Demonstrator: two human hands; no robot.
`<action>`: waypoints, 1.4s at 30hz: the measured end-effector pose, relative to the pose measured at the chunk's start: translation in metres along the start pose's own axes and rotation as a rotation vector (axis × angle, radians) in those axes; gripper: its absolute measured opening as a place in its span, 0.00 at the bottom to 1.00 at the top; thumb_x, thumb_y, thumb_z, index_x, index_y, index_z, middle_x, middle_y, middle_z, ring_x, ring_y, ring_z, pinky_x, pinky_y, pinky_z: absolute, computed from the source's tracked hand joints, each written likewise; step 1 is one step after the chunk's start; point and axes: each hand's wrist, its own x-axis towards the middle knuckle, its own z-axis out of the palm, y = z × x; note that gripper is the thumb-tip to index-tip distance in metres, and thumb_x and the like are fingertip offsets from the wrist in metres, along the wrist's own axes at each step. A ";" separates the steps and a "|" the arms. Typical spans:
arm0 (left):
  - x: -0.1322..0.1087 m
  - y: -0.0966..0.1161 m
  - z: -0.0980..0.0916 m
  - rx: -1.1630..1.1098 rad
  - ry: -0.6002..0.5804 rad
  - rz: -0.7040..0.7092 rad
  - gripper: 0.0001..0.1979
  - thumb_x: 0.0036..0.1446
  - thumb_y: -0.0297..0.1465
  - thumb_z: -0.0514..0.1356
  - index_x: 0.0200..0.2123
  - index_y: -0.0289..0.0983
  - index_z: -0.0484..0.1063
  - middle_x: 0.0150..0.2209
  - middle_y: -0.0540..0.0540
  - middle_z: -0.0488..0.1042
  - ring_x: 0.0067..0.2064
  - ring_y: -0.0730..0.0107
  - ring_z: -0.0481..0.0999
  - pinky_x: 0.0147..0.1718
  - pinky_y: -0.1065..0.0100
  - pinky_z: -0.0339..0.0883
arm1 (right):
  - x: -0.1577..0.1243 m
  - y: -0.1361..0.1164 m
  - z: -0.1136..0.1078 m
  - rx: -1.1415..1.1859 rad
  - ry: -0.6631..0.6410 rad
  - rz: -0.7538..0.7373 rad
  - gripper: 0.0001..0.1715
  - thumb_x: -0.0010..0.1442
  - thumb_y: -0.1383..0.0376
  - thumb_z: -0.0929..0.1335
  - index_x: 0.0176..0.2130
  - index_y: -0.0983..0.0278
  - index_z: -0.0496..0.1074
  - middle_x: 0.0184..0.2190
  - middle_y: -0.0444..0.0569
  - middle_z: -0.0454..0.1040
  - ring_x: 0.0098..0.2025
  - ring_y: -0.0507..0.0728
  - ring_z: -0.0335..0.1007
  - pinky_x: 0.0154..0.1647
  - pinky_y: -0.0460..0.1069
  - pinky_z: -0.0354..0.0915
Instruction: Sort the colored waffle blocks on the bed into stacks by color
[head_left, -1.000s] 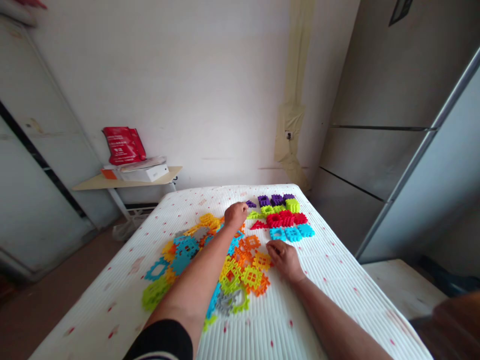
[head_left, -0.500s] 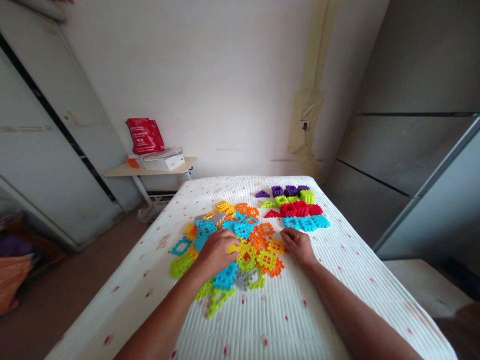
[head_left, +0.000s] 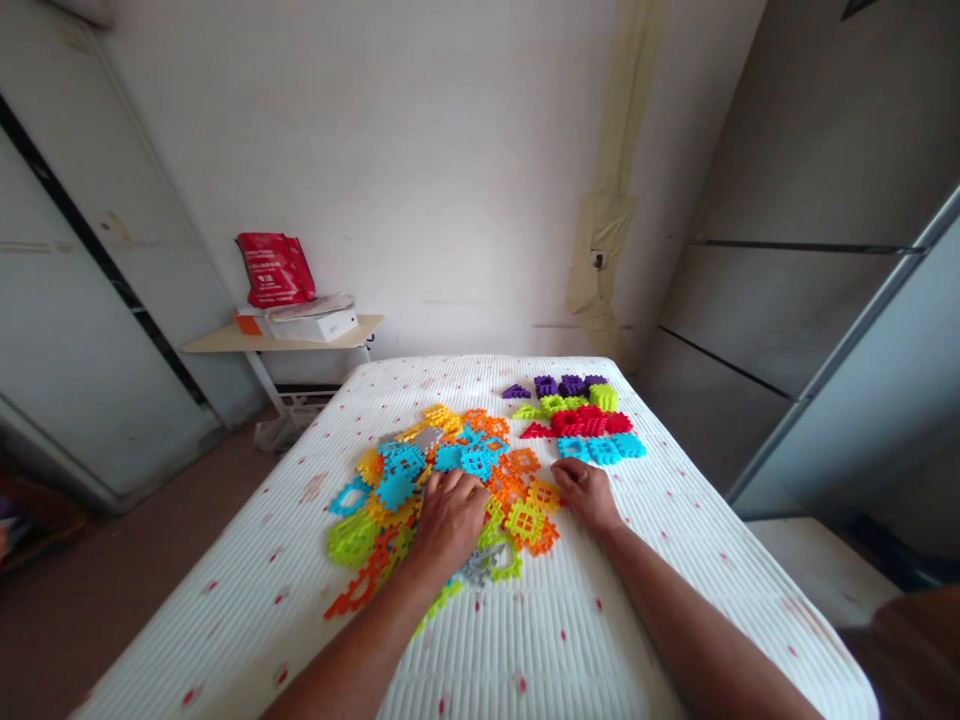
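Observation:
My left hand (head_left: 452,510) lies over a loose pile of flat plastic interlocking blocks, its fingers bent down among them. Its fingertips and whatever they grip are hidden. Around it are blue blocks (head_left: 397,490), orange blocks (head_left: 360,585), lime green blocks (head_left: 352,538) and a grey block (head_left: 480,565). Just right of the pile, my right hand (head_left: 589,490) rests closed on the bed cover, beside a yellow-orange block (head_left: 543,495). Nothing shows clearly between its curled fingers. Beyond it are sorted rows of blue blocks (head_left: 602,450), red blocks (head_left: 591,422), green blocks (head_left: 603,397) and purple blocks (head_left: 572,386).
The white ribbed cover (head_left: 555,640) with red spots lies under everything. Behind it on the left, a small table (head_left: 217,341) bears a red bag (head_left: 274,270) and a white box (head_left: 319,325). A grey cabinet (head_left: 750,310) stands on the right.
My left hand has shifted right over the pile, and the yellow block at its fingers is no longer visible. Orange blocks now show left of my forearm. My right hand keeps its place; the view has turned slightly.

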 end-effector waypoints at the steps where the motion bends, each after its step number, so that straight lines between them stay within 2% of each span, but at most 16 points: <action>1: 0.000 -0.001 0.000 -0.006 0.032 0.000 0.05 0.54 0.25 0.56 0.29 0.40 0.70 0.33 0.47 0.72 0.39 0.63 0.67 0.39 0.59 0.56 | 0.000 0.000 0.000 -0.004 0.001 -0.002 0.19 0.57 0.59 0.60 0.32 0.65 0.75 0.26 0.46 0.75 0.27 0.53 0.69 0.29 0.45 0.61; 8: 0.001 -0.009 0.006 -0.254 0.334 -0.103 0.05 0.51 0.23 0.56 0.25 0.38 0.65 0.26 0.50 0.70 0.31 0.71 0.68 0.32 0.69 0.61 | 0.001 0.000 0.000 -0.001 0.006 -0.013 0.18 0.57 0.60 0.60 0.32 0.64 0.76 0.28 0.47 0.76 0.28 0.54 0.70 0.30 0.46 0.61; 11: 0.000 -0.010 0.008 -0.312 0.380 -0.114 0.07 0.51 0.23 0.56 0.24 0.38 0.62 0.25 0.51 0.69 0.30 0.72 0.69 0.30 0.71 0.62 | 0.001 -0.002 -0.002 -0.005 0.008 -0.013 0.18 0.57 0.59 0.61 0.31 0.64 0.76 0.28 0.48 0.76 0.28 0.54 0.70 0.30 0.47 0.62; 15: -0.002 -0.007 0.006 -0.283 0.414 0.006 0.10 0.53 0.20 0.53 0.24 0.38 0.60 0.29 0.48 0.71 0.33 0.73 0.71 0.34 0.71 0.64 | -0.002 -0.016 -0.002 0.111 -0.035 -0.030 0.17 0.57 0.57 0.62 0.32 0.65 0.75 0.29 0.49 0.76 0.30 0.54 0.70 0.31 0.47 0.63; 19: -0.005 -0.003 0.010 -0.229 0.370 0.077 0.09 0.56 0.21 0.52 0.25 0.38 0.62 0.29 0.48 0.70 0.33 0.73 0.71 0.35 0.71 0.65 | -0.010 -0.039 0.006 0.320 -0.132 -0.017 0.18 0.56 0.55 0.64 0.37 0.65 0.73 0.29 0.48 0.75 0.28 0.52 0.68 0.28 0.45 0.63; 21: -0.006 -0.002 0.014 -0.222 0.337 0.082 0.10 0.57 0.21 0.52 0.25 0.38 0.62 0.28 0.48 0.70 0.32 0.73 0.71 0.35 0.71 0.65 | -0.014 -0.047 0.011 0.348 -0.154 -0.029 0.18 0.56 0.56 0.65 0.40 0.66 0.72 0.29 0.47 0.74 0.27 0.52 0.68 0.27 0.45 0.63; 26: -0.007 0.000 0.022 -0.250 0.280 0.136 0.11 0.57 0.21 0.51 0.24 0.38 0.61 0.25 0.49 0.68 0.29 0.74 0.69 0.31 0.72 0.63 | -0.015 -0.047 0.014 0.225 -0.159 -0.137 0.12 0.55 0.62 0.64 0.37 0.65 0.73 0.32 0.48 0.75 0.30 0.52 0.68 0.31 0.45 0.64; 29: -0.007 0.002 0.024 -0.278 0.258 0.142 0.10 0.57 0.21 0.51 0.25 0.38 0.62 0.27 0.49 0.69 0.31 0.74 0.69 0.32 0.72 0.64 | -0.014 -0.043 0.014 0.170 -0.188 -0.162 0.13 0.54 0.64 0.65 0.40 0.64 0.73 0.35 0.49 0.75 0.32 0.52 0.69 0.33 0.46 0.64; 34: -0.006 0.001 0.020 -0.231 0.228 0.028 0.09 0.55 0.22 0.52 0.25 0.38 0.65 0.28 0.48 0.70 0.33 0.71 0.69 0.34 0.69 0.63 | -0.016 -0.046 0.018 0.014 -0.222 -0.218 0.15 0.55 0.64 0.66 0.43 0.62 0.73 0.37 0.50 0.76 0.39 0.55 0.70 0.40 0.48 0.64; 36: -0.004 0.000 0.017 -0.182 0.184 -0.010 0.06 0.53 0.22 0.55 0.31 0.38 0.68 0.31 0.47 0.72 0.36 0.68 0.70 0.37 0.65 0.63 | -0.016 -0.047 0.019 -0.036 -0.231 -0.232 0.15 0.56 0.63 0.65 0.44 0.62 0.73 0.37 0.50 0.76 0.38 0.55 0.70 0.39 0.48 0.65; 39: -0.003 0.000 0.014 -0.135 0.117 -0.025 0.10 0.51 0.25 0.59 0.38 0.41 0.71 0.35 0.46 0.73 0.40 0.63 0.70 0.41 0.60 0.62 | -0.016 -0.046 0.021 -0.055 -0.227 -0.266 0.16 0.57 0.64 0.64 0.46 0.61 0.72 0.38 0.50 0.76 0.40 0.55 0.70 0.41 0.48 0.65; 42: -0.002 0.001 0.013 -0.115 0.061 -0.041 0.08 0.50 0.27 0.61 0.36 0.41 0.72 0.36 0.47 0.74 0.40 0.62 0.69 0.40 0.59 0.60 | -0.017 -0.046 0.021 -0.060 -0.223 -0.294 0.17 0.58 0.66 0.63 0.46 0.60 0.72 0.40 0.50 0.76 0.42 0.55 0.71 0.43 0.48 0.65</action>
